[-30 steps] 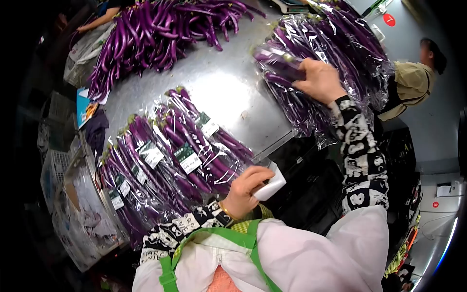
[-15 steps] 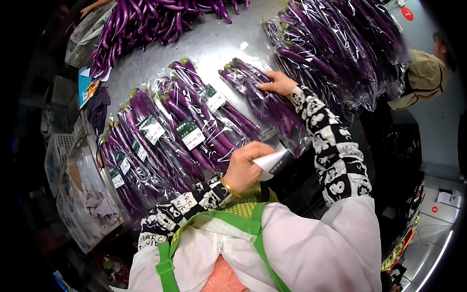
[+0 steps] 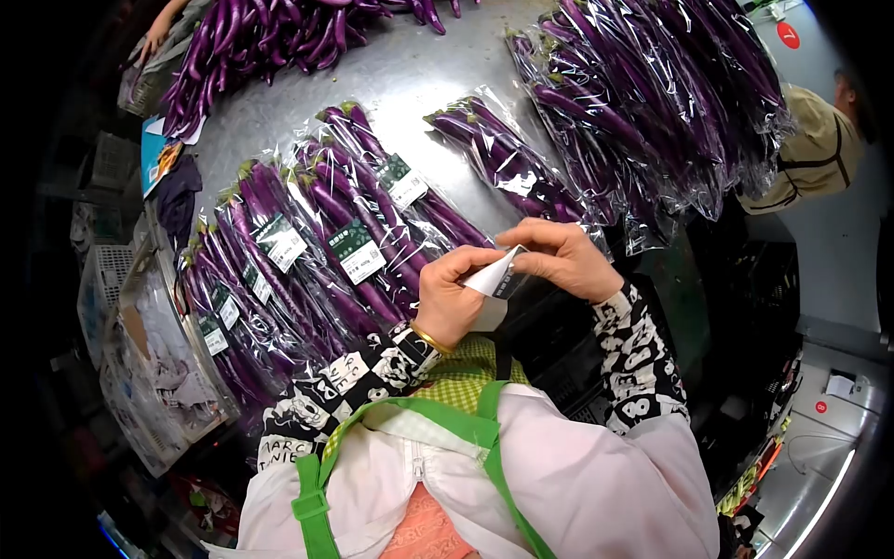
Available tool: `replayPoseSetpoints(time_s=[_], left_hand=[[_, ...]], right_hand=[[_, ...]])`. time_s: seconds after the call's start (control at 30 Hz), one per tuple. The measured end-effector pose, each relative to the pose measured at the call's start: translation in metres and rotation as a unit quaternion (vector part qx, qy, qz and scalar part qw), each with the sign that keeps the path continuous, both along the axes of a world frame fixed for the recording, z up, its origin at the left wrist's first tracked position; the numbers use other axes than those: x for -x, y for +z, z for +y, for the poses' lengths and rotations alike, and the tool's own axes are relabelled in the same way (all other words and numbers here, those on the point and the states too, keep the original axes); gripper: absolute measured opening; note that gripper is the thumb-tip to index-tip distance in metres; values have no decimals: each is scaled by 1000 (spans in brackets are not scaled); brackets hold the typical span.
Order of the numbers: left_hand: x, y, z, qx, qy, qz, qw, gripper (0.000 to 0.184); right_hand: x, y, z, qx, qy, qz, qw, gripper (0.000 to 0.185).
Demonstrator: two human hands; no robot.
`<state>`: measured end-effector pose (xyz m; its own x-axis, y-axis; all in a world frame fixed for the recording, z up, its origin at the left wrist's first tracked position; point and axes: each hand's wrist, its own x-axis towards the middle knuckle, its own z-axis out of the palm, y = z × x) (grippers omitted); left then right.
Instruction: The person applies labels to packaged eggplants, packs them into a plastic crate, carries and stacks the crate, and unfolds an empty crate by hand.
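Note:
In front of my body, my left hand (image 3: 453, 291) pinches a curled stack of labels (image 3: 491, 278), white on the outside with dark print showing. The fingers of my right hand (image 3: 565, 257) close on the upper corner of the same labels. Just beyond my hands lies a clear bag of eggplants (image 3: 507, 154) with no label visible on it. To its left, several bagged eggplants (image 3: 326, 200) lie side by side, bearing green-and-white labels (image 3: 358, 252).
A pile of bagged eggplants (image 3: 643, 102) covers the right of the metal table (image 3: 391, 70). Loose eggplants (image 3: 270, 37) are heaped at the back left. White plastic crates (image 3: 154, 373) stand at the left. Another person (image 3: 810, 149) is at the right, and a further person's hand (image 3: 160, 35) shows top left.
My right hand has left the unlabelled eggplant bag and come down to the labels in my left hand. The labels have turned slightly, and the view has shifted a little.

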<state>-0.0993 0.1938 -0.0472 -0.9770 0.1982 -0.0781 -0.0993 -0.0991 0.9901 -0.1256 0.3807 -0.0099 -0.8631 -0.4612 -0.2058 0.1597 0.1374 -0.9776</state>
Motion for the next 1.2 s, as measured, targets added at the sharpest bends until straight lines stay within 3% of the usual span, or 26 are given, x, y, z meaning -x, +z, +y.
replayPoseSetpoints(time_s=[0.2, 0.27, 0.33, 0.4, 0.47, 0.53, 0.63, 0.67, 0.7, 0.73, 0.83, 0.87, 0.9, 0.93, 0.97, 1.0, 1.03, 1.07, 1.13, 1.2], left_hand=[[-4, -7, 6, -12, 11, -35, 999, 11], [-5, -9, 5, -5, 8, -44, 999, 11], [-5, -16, 5, 14, -32, -121, 992, 9], [-2, -20, 5, 73, -67, -104, 990, 11], [-2, -15, -2, 250, -167, -66, 951, 18], [-12, -19, -6, 367, -223, 80, 899, 25], [-22, -1, -7, 472, -340, 178, 794, 21], [-26, 5, -4, 500, -354, 235, 754, 17], [-29, 12, 1, 448, -304, 274, 795, 12], [-29, 12, 4, 395, -242, 345, 817, 8], [-17, 27, 7, 244, -183, 428, 851, 17], [-16, 35, 7, 210, -156, 437, 861, 23], [-14, 41, 4, 188, -184, 398, 879, 26], [-13, 44, 7, 183, -192, 403, 876, 26], [-14, 47, 11, 122, -153, 330, 924, 27], [-15, 50, 15, 59, -112, 251, 960, 28], [-18, 50, 22, -2, -62, 186, 981, 25], [-16, 48, 27, -11, -41, 204, 978, 29], [-12, 53, 43, -146, 12, 124, 981, 29], [-1, 46, 47, -158, -16, 120, 980, 28]], right_hand=[[-10, 2, 0, -23, -35, 54, 998, 17], [-8, 1, 3, -47, -23, 154, 987, 12], [-3, 1, 6, -51, -20, 132, 990, 7], [6, -4, 8, -112, -54, 209, 970, 4], [26, -1, 17, -6, -139, 51, 989, 3], [56, -10, 34, 39, -164, -28, 985, 7], [107, -40, 45, -25, -114, -22, 993, 15], [126, -70, 45, -112, -105, 21, 988, 18], [143, -91, 41, -290, -77, 108, 948, 21], [136, -75, 17, -528, -110, 131, 832, 28], [134, -85, 19, -556, -211, 285, 752, 67], [125, -69, 19, -568, -249, 328, 712, 82], [114, -58, 19, -544, -265, 362, 709, 99], [99, -44, 20, -485, -254, 361, 755, 94], [84, -38, 21, -391, -208, 407, 799, 86], [59, -18, 16, -190, -123, 232, 946, 70], [41, -23, 17, -25, -10, 17, 1000, 53], [20, -42, 22, -28, -20, 20, 999, 53], [-25, -96, 41, -36, 220, 12, 975, 42], [-66, -113, 64, -20, 255, 203, 945, 44]])
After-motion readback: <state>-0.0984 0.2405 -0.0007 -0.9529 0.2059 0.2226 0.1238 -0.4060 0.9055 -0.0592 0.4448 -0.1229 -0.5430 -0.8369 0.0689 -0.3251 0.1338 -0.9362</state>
